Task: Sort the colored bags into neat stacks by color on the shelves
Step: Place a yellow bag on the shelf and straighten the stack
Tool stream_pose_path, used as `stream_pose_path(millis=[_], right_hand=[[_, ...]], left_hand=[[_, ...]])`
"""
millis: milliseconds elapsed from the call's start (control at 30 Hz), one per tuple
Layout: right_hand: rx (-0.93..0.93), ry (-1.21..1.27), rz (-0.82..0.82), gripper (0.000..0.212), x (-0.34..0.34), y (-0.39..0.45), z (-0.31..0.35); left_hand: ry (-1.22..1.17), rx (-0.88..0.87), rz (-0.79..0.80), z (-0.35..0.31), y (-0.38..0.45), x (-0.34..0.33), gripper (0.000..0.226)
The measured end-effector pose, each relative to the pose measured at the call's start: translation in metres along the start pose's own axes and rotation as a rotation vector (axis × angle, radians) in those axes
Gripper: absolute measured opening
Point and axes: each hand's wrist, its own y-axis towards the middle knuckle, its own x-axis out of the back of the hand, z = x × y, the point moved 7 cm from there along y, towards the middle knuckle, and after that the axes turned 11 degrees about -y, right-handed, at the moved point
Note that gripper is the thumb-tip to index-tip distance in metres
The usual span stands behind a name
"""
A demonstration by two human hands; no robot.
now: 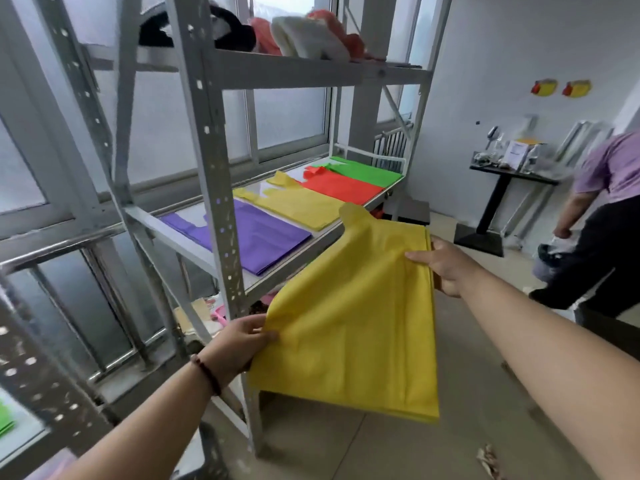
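Note:
A flat yellow bag [353, 317] hangs in the air in front of the grey metal shelf [194, 233]. My left hand [239, 344] pinches its near left edge, and my right hand [446, 268] grips its right edge. Four stacks lie side by side on the middle shelf: purple bags [263, 237], yellow bags [301, 202], red bags [343, 188] and green bags [367, 171]. The held bag's handle tip reaches the shelf's front edge near the yellow stack.
The top shelf carries black, white and orange-red bundled bags [298, 36]. A green bag [5, 420] shows at the far left edge. A person in a purple shirt [602, 209] bends at the right beside a small black table [502, 188]. Windows stand behind the shelf.

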Motion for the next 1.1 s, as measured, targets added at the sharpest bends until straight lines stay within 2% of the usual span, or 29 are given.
stream_pose_path(millis=[100,200,300,333,433,500,567,633,700,833,1000,1100], right_hand=[[-0.015,-0.019,0.015,0.054,0.023,0.051,-0.001],[-0.057,0.004,0.025,0.053,0.035,0.099,-0.005],[-0.11,0.007,0.066,0.041,0.038,0.147,-0.01],[-0.118,0.005,0.082,0.034,0.039,0.165,-0.011],[-0.12,0.002,0.148,0.018,0.038,0.221,-0.003],[-0.115,-0.001,0.176,0.01,0.037,0.263,0.006],[-0.093,0.004,0.203,0.018,0.036,0.306,0.02],[-0.064,0.023,0.215,0.029,0.035,0.348,0.035],[-0.045,0.03,0.26,0.03,0.03,0.384,0.046],[-0.062,-0.026,0.471,0.048,0.009,0.457,0.05],[-0.04,-0.129,0.707,0.045,-0.03,0.541,0.071],[-0.045,-0.23,0.795,0.026,-0.061,0.581,0.094]], left_hand=[[-0.013,-0.027,-0.005,-0.013,0.037,-0.025,0.037],[-0.03,-0.026,0.004,-0.025,0.07,-0.042,0.037],[-0.087,-0.051,0.011,-0.042,0.105,-0.052,0.034],[-0.117,-0.061,0.026,-0.047,0.119,-0.052,0.038],[-0.139,-0.064,0.063,-0.063,0.169,-0.052,0.083],[-0.144,-0.093,0.014,-0.078,0.206,-0.047,0.071],[-0.16,-0.11,-0.034,-0.096,0.239,-0.047,0.058],[-0.173,-0.129,-0.057,-0.115,0.268,-0.05,0.059],[-0.188,-0.139,-0.072,-0.13,0.292,-0.055,0.061],[-0.246,-0.135,-0.126,-0.149,0.328,-0.059,0.058],[-0.269,-0.117,-0.294,-0.168,0.375,-0.05,0.062],[-0.276,-0.121,-0.364,-0.184,0.401,-0.059,0.061]])
